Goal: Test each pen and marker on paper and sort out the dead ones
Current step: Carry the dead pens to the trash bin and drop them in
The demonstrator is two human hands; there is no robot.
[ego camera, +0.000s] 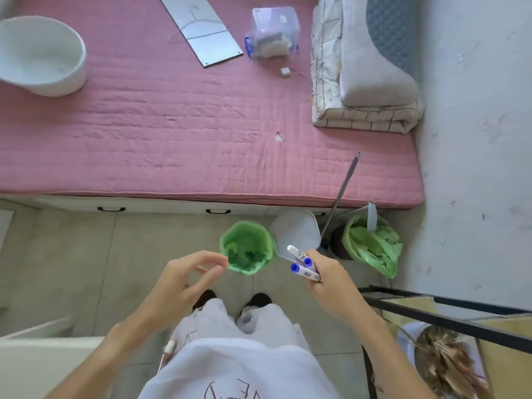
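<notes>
- Right hand (pixel 328 280) grips two white cylindrical markers (pixel 303 264) with blue caps.
- Left hand (pixel 184 280), fingers relaxed, holds nothing beside one round green-lined bin (pixel 247 247).

White printed shirt (pixel 239 370), dark shoes (pixel 260 300)

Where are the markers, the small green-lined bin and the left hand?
markers (pixel 302 264), head view, on the white barrels in the right hand.
green-lined bin (pixel 230 237), head view, on its left rim.
left hand (pixel 184 279), head view, on the palm.
</notes>
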